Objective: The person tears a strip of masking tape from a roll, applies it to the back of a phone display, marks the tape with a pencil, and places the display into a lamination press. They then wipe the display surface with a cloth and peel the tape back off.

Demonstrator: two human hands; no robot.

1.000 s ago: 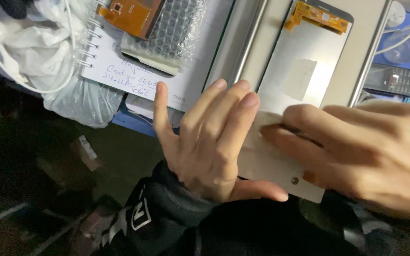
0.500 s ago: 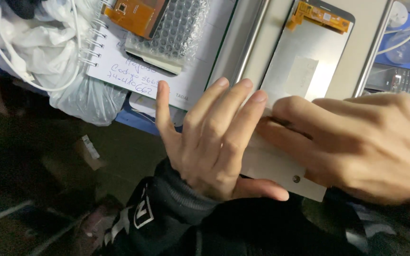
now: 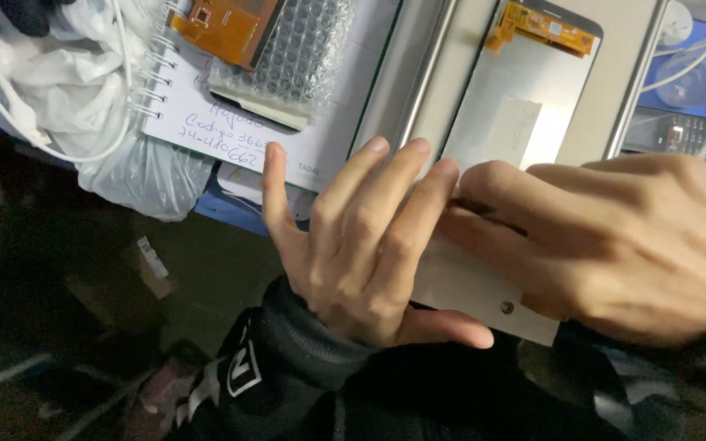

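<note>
Head view: left hand (image 3: 361,245) flat, grip released, on pale panel (image 3: 484,290); right hand (image 3: 614,245) grip pinching its edge.

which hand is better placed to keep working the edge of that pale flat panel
Right. The right hand has its fingers pinched on a thin dark tool at the panel edge; the left hand lies flat across it, bracing.
</note>
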